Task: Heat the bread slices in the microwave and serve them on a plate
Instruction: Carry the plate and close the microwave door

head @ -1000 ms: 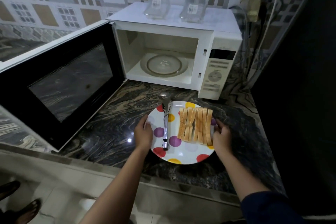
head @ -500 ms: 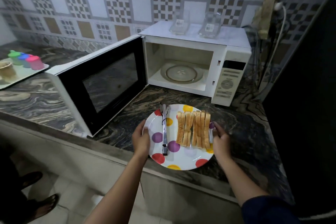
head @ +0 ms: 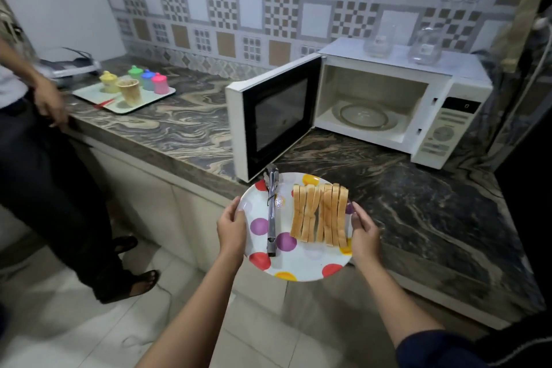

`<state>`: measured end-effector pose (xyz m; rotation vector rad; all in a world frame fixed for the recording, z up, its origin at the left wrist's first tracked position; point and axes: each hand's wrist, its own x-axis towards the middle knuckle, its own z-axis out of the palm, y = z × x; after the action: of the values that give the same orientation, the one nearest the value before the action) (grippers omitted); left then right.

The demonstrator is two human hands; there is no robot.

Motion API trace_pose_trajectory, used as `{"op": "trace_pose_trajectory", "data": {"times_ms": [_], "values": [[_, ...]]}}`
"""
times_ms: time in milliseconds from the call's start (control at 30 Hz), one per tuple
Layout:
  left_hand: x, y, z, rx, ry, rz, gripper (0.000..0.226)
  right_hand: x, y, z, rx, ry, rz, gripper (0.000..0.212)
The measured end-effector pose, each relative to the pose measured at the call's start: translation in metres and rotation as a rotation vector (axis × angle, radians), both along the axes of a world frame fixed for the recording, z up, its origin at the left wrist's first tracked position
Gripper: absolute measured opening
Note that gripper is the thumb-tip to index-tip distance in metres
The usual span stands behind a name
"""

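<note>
We're lifting the plate (head: 298,266) away from the microwave (head: 448,128) now, left hand (head: 231,225) and right hand (head: 365,233) fingers gripping its rim: bread slices (head: 319,212) being served.

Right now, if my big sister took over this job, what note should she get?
Left hand grips the left rim of the plate; right hand grips the right rim.
The plate is held at the counter edge, partly out over the floor. Bread slices sit in a row on it, metal tongs beside them.
Microwave: door open, glass turntable bare.
Done: bread is on the plate. Whether it is warmed, I cannot tell.
Left: carry the plate to serve; probably shut the door.
</note>
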<state>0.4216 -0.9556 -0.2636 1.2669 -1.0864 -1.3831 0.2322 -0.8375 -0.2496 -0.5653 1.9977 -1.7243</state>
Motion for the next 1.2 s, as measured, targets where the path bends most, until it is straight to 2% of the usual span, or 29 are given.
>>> {"op": "trace_pose_trajectory", "data": {"times_ms": [367,533,667,1033,1200], "values": [[0.159,0.003,0.012,-0.061,0.051,0.181,0.026,0.14,-0.038,-0.006,-0.031,-0.019,0.205,0.035],[0.215,-0.019,0.01,-0.009,0.054,0.268,0.024,0.187,-0.078,-0.002,-0.039,-0.02,0.298,0.035],[0.246,-0.052,0.018,-0.037,0.014,0.338,0.037,0.216,-0.127,0.003,-0.038,-0.031,0.337,0.035],[0.26,-0.222,0.015,-0.065,-0.045,0.357,0.04,0.226,-0.295,0.009,-0.089,-0.032,0.339,0.034],[0.239,-0.294,0.018,-0.075,0.019,0.373,0.035,0.211,-0.363,0.017,-0.071,-0.022,0.3,0.033]]}}
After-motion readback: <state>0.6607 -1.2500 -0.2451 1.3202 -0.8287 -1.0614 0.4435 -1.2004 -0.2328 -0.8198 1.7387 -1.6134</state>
